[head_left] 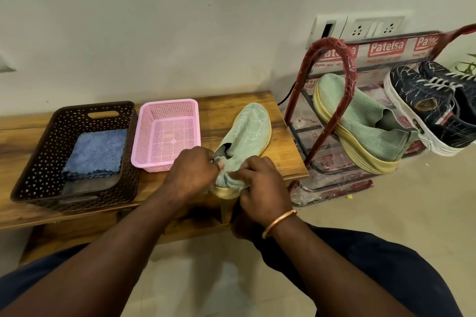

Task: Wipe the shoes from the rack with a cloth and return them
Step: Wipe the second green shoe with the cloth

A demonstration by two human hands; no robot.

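Both hands, left and right, clamp the shoe heel; toe points away along the counter.

Your left hand and right hand both grip the heel of a green shoe on the wooden bench. Blue cloths lie in the brown basket; the pink basket stands beside it. The second green shoe sits on the rack.

Soft even light, curved edges, slight blur
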